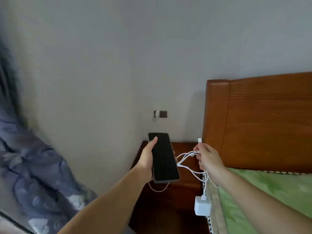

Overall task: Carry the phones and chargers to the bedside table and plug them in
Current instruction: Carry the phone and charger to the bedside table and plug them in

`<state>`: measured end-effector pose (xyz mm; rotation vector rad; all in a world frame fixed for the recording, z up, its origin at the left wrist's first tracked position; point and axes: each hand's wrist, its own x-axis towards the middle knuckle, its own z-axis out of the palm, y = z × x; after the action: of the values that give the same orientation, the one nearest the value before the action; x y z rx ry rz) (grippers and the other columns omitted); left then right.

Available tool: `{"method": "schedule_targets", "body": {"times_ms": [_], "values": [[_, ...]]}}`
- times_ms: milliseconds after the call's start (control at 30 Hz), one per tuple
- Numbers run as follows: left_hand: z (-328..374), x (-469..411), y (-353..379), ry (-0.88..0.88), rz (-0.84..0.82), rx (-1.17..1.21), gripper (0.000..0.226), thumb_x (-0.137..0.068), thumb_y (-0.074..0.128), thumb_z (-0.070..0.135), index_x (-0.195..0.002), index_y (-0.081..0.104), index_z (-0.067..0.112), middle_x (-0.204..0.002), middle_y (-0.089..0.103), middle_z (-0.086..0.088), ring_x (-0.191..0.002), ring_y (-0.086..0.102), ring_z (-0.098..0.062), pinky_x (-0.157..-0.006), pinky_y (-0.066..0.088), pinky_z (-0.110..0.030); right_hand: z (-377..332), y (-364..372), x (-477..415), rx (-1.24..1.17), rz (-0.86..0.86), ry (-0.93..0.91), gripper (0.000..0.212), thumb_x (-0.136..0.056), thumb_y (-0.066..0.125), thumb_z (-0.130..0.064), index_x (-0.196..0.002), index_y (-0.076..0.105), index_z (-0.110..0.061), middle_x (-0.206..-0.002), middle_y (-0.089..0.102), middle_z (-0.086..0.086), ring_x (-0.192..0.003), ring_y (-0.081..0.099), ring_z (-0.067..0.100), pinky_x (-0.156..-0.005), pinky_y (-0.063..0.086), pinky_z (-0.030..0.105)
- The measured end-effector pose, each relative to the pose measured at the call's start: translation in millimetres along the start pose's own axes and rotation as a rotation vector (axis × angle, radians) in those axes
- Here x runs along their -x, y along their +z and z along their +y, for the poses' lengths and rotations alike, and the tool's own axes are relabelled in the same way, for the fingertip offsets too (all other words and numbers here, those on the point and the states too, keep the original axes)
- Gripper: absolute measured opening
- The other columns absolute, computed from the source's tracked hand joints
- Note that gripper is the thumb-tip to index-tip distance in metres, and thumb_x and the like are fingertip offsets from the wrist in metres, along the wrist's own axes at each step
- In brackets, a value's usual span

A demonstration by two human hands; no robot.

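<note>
Two hands above the dark bedside table [185, 181]: left [147, 162] grips phone [164, 157], right [208, 159] pinches cable [187, 155].

Left hand [147, 160] gripping, thumb extended, right hand [208, 159] pinching, forearms outstretched

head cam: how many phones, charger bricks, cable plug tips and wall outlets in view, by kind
phone stack in left hand: count unclear, at least 1
charger bricks: 1, dangling
cable plug tips: 1, above right hand
wall outlets: 1
total: at least 4

Black phone [164, 157], white charger [202, 207], green bedcover [270, 191], blue patterned curtain [33, 166]
</note>
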<state>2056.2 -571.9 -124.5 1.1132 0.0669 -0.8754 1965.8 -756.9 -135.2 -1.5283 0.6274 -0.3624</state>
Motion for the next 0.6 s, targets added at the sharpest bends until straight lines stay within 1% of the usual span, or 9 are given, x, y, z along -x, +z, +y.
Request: {"method": "schedule_targets", "body": {"times_ms": [133,267,333,433,533,600], "values": [[22,-79,9,-0.041,-0.064,0.124,0.068,-0.077,0.068,0.055,-0.123,0.060,0.005,-0.111,0.069,-0.021,-0.097,0.067,-0.038,-0.087,0.054,-0.050,6,5,-55,0.106,0.008,0.003,0.034,-0.100,0.038,-0.037,-0.087,0.061,-0.015,-0.054,0.041,-0.004,-0.043,0.032,0.010,-0.042,0.025,0.025],[45,-174,6,-0.073,-0.068,0.179,0.052,-0.086,0.061,0.046,-0.122,0.059,0.009,-0.108,0.072,-0.022,-0.097,0.070,-0.039,-0.079,0.057,-0.050,14,17,-114,0.089,-0.004,0.036,0.033,-0.101,0.039,-0.034,-0.087,0.061,-0.015,-0.050,0.040,-0.008,-0.042,0.031,0.006,-0.041,0.024,0.022],[54,-214,3,-0.101,-0.050,0.213,0.046,-0.087,0.061,0.042,-0.121,0.058,0.011,-0.108,0.072,-0.022,-0.098,0.069,-0.040,-0.083,0.055,-0.053,19,25,-141,0.102,-0.016,0.051,0.032,-0.101,0.038,-0.031,-0.085,0.061,-0.014,-0.047,0.039,-0.011,-0.041,0.031,0.005,-0.040,0.024,0.021],[72,-262,1,-0.129,-0.026,0.258,0.046,-0.082,0.066,0.035,-0.121,0.058,0.011,-0.113,0.070,-0.023,-0.101,0.068,-0.042,-0.093,0.049,-0.058,23,35,-180,0.174,-0.011,0.049,0.034,-0.100,0.038,-0.031,-0.082,0.062,-0.016,-0.048,0.039,-0.011,-0.041,0.032,0.003,-0.039,0.027,0.018],[85,-298,3,-0.136,0.004,0.297,0.040,-0.083,0.065,0.020,-0.120,0.056,0.010,-0.113,0.069,-0.025,-0.098,0.069,-0.043,-0.089,0.051,-0.058,28,38,-216,0.180,0.009,0.076,0.035,-0.099,0.039,-0.033,-0.077,0.063,-0.019,-0.048,0.041,-0.011,-0.040,0.033,0.003,-0.037,0.028,0.017],[90,-318,4,-0.130,0.034,0.298,0.041,-0.082,0.064,0.013,-0.122,0.052,0.011,-0.116,0.066,-0.024,-0.101,0.067,-0.043,-0.089,0.051,-0.059,31,40,-237,0.142,-0.017,0.107,0.037,-0.099,0.038,-0.035,-0.075,0.063,-0.023,-0.048,0.044,-0.011,-0.039,0.035,0.004,-0.037,0.028,0.018]]}}
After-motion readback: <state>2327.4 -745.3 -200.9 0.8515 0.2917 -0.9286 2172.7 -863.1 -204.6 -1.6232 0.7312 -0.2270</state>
